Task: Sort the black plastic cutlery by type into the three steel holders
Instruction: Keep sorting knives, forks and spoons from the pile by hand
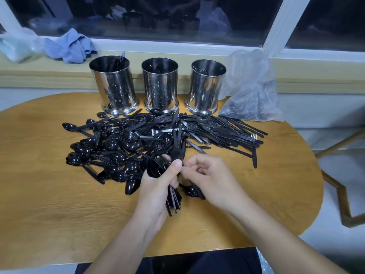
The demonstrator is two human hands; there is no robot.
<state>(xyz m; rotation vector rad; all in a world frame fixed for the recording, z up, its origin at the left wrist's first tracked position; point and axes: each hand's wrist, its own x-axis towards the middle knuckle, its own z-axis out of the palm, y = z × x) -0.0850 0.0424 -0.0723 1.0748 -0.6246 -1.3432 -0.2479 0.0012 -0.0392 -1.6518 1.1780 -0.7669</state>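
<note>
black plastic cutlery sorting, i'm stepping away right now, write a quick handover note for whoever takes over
Left hand grips a bundle of black plastic spoons. Right hand, fingers curled, pinches at the top of that bundle.
Three shiny steel cylinder holders stand in a row at the far edge of the wooden table; each holds a few pieces.
The big mixed pile of black cutlery lies before them.
Done: very little. Left: nearly the whole pile.

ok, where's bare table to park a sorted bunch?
Free: wood left of the cutlery pile toward the table edge, and the right end past the knives. Crowded: centre, and the strip before the three holders. Left hand grips spoons.
</note>
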